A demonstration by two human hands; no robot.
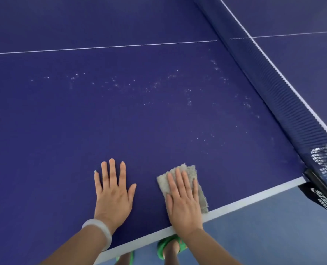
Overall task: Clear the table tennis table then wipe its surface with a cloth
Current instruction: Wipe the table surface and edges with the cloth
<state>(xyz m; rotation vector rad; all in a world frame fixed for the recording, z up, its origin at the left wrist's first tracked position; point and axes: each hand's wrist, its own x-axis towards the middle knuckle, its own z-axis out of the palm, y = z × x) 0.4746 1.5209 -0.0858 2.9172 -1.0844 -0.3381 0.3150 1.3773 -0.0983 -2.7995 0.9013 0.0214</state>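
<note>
Now your right hand lies flat with straight fingers on the cloth at the near edge of the counter, your left hand spread beside it; likely soft, light and floppy, so press through its middle.

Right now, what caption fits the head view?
Right hand presses a cloth on the blue table; left hand lies flat beside it.

A smooth, matte blue floor lies under soft, even light, possibly daylight.
</note>
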